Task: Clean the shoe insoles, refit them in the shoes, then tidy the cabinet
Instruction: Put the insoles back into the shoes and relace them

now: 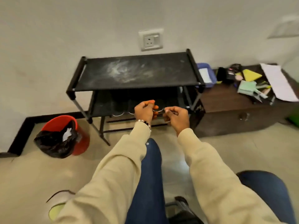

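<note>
A black shoe rack stands against the wall, and white dust smears its top shelf. On its lower shelf sits a row of dark shoes with pale sole edges, blurred and in shadow. My left hand is at the shelf's front edge, fingers curled round the heel of one dark shoe. Just to its right, my right hand pinches the heel of the neighbouring shoe with curled fingers. No insoles can be seen.
A red bin lined with a black bag stands left of the rack. A dark wooden chest on the right carries papers and clutter, with a blue basket behind. My knees in blue jeans fill the foreground.
</note>
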The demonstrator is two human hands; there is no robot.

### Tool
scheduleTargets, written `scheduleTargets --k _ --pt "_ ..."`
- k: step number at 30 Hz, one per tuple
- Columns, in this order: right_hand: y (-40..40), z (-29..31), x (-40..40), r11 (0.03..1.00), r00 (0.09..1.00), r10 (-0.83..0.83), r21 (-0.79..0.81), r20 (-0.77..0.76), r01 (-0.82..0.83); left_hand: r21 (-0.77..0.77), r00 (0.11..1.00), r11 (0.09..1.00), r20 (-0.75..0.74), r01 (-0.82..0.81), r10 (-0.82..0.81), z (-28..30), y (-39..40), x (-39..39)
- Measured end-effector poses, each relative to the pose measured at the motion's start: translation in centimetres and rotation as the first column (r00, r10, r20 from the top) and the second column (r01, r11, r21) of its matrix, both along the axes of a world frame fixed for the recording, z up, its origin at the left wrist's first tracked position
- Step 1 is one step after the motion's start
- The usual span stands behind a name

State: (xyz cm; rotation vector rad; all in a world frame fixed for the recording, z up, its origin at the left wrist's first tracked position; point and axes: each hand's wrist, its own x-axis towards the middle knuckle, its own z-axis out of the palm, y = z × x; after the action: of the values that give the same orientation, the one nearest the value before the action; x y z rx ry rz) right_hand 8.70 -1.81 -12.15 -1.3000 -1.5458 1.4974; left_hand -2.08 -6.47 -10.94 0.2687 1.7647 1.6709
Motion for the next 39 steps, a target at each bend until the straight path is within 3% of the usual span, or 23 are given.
scheduleTargets --k 7,11,17,23,30,33,39 --pt "3.0 0.6 17.4 0.906 0.904 -0.421 -0.073 -0.070 0.416 -0.038 0.923 0.927 -0.086 0.374 -0.376 -0.1 6.7 15.8" --pt "3.1 1.5 27.0 0.791 0.792 -0.610 -0.048 -0.004 0.609 -0.057 0.806 0.814 -0.115 0.578 -0.581 0.6 9.0 25.7" --pt "0.9 1.7 38.4 0.633 0.633 -0.774 -0.029 -0.010 0.773 0.017 0.626 0.628 -0.112 0.778 -0.772 2.2 8.9 39.4" --pt "-3.5 -0.3 48.7 0.432 0.433 -0.899 -0.040 0.056 0.901 0.072 0.424 0.441 0.177 0.895 -0.888 1.0 6.0 51.3" --pt "-7.9 -9.9 54.2 0.208 0.263 -0.936 -0.233 0.233 0.950 -0.184 0.292 0.243 0.322 0.952 -0.901 -9.3 4.1 57.1" --pt "-9.1 -15.4 54.9 0.173 0.278 -0.887 -0.293 0.368 0.940 -0.308 0.277 0.170 0.345 0.936 -0.897 -14.3 4.5 57.7" --pt "-9.1 -26.2 52.9 0.254 0.501 -0.674 -0.466 0.543 0.848 -0.596 0.301 0.061 0.312 0.800 -0.901 -27.4 4.9 57.0"
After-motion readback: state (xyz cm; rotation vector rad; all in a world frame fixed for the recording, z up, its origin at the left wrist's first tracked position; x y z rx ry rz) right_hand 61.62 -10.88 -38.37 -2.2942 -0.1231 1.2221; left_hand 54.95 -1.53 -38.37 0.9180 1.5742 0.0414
